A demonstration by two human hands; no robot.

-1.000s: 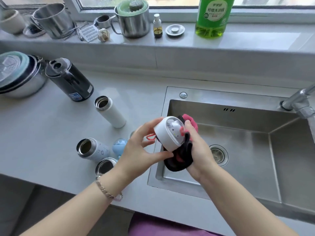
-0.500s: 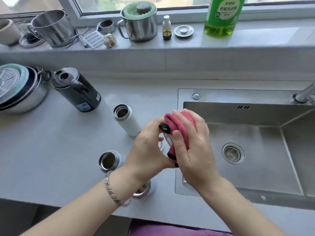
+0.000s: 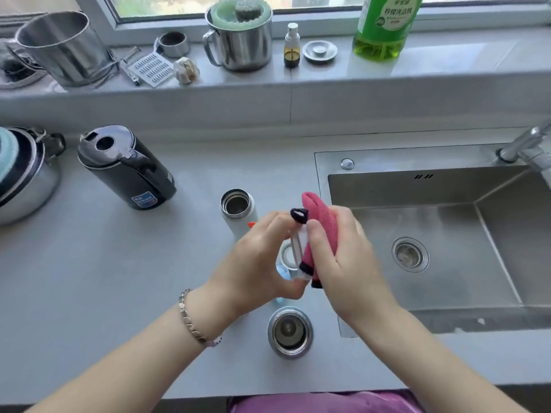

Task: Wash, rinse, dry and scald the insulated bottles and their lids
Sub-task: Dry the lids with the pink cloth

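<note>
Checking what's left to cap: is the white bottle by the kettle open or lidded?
Open: the white bottle stands upright with no lid, its steel mouth showing.

Two open bottles (image 3: 237, 214) (image 3: 289, 332); one pink cloth (image 3: 321, 217); one black kettle (image 3: 128, 171); one sink (image 3: 417, 198).

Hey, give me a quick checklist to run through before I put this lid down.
1. The lid is gripped in the left hand: ok.
2. The pink cloth in the right hand is pressed against the lid: ok.
3. The lid is fully dry: cannot tell, it is mostly covered.
4. There is bare counter to set it on: ok.
5. The white bottle and the steel bottle are upright and open: ok.
6. The tap is off: cannot tell, the spout is out of frame.
</note>
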